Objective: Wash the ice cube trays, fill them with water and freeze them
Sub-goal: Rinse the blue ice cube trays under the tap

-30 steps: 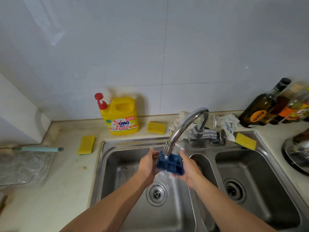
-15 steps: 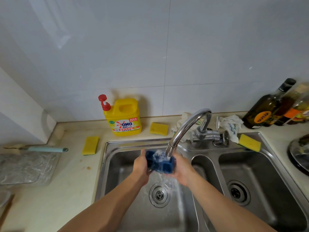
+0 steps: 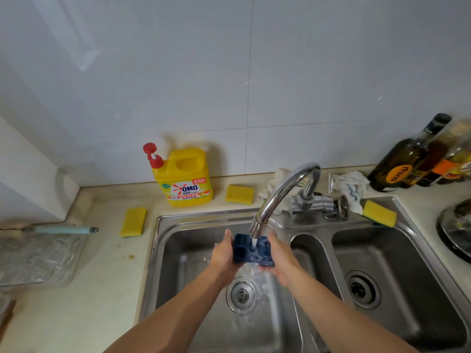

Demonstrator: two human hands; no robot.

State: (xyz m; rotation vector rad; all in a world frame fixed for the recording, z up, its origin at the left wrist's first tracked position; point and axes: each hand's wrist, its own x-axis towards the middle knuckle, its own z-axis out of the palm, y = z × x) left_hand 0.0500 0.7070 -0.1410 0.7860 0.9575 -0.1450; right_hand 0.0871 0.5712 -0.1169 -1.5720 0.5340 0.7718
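Two hands hold one dark blue ice cube tray (image 3: 251,251) over the left basin of the steel double sink (image 3: 163,250), directly under the faucet (image 3: 280,192) spout. Left hand (image 3: 224,253) grips the tray's left edge, fingers curled around it. Right hand (image 3: 279,261) cups the right edge and underside. Water stream (image 3: 254,242) lands on the tray's middle cells and spills toward the drain (image 3: 242,295). Yellow OMO detergent jug (image 3: 187,179) stands on the counter behind, with a yellow sponge (image 3: 239,193) near its right.
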